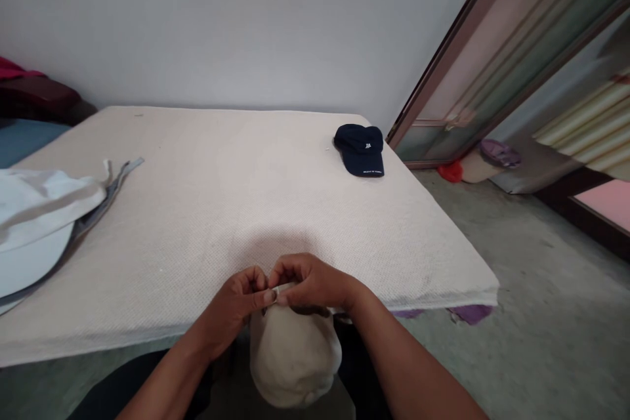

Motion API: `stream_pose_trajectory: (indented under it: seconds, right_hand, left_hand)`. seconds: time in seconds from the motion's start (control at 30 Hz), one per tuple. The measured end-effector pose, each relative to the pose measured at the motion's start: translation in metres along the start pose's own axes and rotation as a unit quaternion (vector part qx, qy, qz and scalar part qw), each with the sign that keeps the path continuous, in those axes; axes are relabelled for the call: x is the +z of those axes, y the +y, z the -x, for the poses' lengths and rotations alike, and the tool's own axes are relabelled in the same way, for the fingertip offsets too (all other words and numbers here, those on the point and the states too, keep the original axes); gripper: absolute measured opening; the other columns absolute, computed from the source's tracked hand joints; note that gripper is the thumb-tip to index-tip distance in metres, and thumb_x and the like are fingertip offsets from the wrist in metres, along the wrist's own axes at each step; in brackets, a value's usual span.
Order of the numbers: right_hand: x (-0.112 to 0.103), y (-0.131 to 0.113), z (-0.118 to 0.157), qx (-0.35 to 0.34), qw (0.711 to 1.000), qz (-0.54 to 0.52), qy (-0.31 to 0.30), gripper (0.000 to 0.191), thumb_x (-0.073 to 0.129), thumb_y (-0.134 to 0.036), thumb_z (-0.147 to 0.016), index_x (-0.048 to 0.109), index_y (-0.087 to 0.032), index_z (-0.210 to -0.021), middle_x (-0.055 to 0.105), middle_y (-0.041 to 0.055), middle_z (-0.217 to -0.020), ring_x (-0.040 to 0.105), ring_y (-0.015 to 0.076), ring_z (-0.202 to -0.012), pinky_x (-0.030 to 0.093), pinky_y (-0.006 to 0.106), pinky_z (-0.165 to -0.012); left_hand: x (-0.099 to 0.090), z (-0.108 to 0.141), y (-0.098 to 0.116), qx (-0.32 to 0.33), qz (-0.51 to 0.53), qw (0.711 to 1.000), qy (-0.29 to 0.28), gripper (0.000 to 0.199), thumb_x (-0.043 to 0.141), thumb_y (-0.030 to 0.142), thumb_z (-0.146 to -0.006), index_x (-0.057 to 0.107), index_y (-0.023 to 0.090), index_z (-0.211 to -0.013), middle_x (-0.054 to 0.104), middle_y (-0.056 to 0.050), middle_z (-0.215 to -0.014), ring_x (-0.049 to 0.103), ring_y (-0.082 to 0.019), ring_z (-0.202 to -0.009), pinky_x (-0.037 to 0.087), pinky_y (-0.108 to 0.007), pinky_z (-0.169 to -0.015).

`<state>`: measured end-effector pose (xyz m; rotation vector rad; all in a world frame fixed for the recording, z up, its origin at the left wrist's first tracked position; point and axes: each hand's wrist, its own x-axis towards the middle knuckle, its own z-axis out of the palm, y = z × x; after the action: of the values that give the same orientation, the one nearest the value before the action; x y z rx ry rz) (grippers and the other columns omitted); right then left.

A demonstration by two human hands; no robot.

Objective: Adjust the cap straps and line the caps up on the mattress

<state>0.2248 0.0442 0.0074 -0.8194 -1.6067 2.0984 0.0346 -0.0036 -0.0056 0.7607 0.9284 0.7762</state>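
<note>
Two-handed pinch | left hand (240, 302) and right hand (315, 282) grip edge of beige cap (295, 359) | navy cap (361, 151) rests on bed (221, 190), far right | white cap (42, 210) lies left

It looks like a room in a home: a cloth-covered bed or table (236, 177) against a plain wall (221, 26), with striped curtains (590, 121) hanging at the right. The floor (531, 262) is bare and grey.
</note>
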Motion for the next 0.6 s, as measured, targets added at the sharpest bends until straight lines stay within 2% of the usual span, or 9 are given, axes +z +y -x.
stream_pose_trajectory:
  seconds: [0.07,0.17,0.37,0.5,0.6]
  right_hand:
    - [-0.001,-0.0008,0.0007,0.008,0.999,-0.03,-0.012,0.024,0.07,-0.019,-0.067,0.061,-0.015,-0.088,0.059,-0.0012,-0.076,0.05,0.0071,-0.064,0.039,0.021,-0.059]
    - [-0.0013,-0.0011,0.0011,0.008,0.998,-0.056,-0.017,0.026,0.072,-0.019,-0.066,0.061,-0.015,-0.09,0.059,-0.0007,-0.078,0.05,0.0073,-0.064,0.039,0.021,-0.058]
    - [-0.0005,0.0011,-0.001,-0.009,0.998,-0.058,-0.016,0.026,0.072,-0.019,-0.065,0.063,-0.014,-0.089,0.06,-0.0001,-0.078,0.051,0.0079,-0.066,0.038,0.021,-0.058]
    - [0.001,0.0022,-0.0032,-0.01,0.999,-0.043,-0.008,0.024,0.072,-0.018,-0.065,0.063,-0.015,-0.087,0.06,-0.0003,-0.077,0.051,0.0082,-0.066,0.039,0.021,-0.06]
    - [0.0021,0.0022,-0.0041,-0.008,0.999,-0.039,0.007,0.025,0.073,-0.02,-0.065,0.062,-0.015,-0.087,0.059,-0.0001,-0.077,0.051,0.0087,-0.067,0.04,0.022,-0.061]
  left_hand:
    - [-0.0024,0.0016,0.0034,-0.002,-0.001,0.999,-0.041,0.023,0.071,0.023,-0.07,0.052,0.019,-0.081,0.058,0.0,-0.077,0.051,-0.012,-0.07,0.036,-0.023,-0.062]
    - [-0.0061,0.0035,0.0075,0.013,-0.007,0.996,-0.084,0.029,0.072,0.02,-0.069,0.055,0.019,-0.092,0.062,-0.004,-0.091,0.055,-0.016,-0.082,0.039,-0.026,-0.069]
    - [-0.0085,0.0045,0.0084,0.019,0.003,0.997,-0.077,0.023,0.071,0.017,-0.07,0.059,0.018,-0.089,0.061,-0.002,-0.085,0.054,-0.013,-0.075,0.038,-0.023,-0.065]
    - [-0.0057,0.0037,0.0111,-0.025,-0.005,0.998,-0.053,0.019,0.069,0.023,-0.072,0.063,0.017,-0.09,0.064,-0.005,-0.086,0.057,-0.015,-0.075,0.04,-0.024,-0.064]
    - [-0.0036,0.0029,0.0108,-0.056,-0.026,0.998,-0.034,0.015,0.068,0.028,-0.074,0.066,0.015,-0.079,0.064,-0.004,-0.075,0.057,-0.015,-0.068,0.04,-0.023,-0.06]
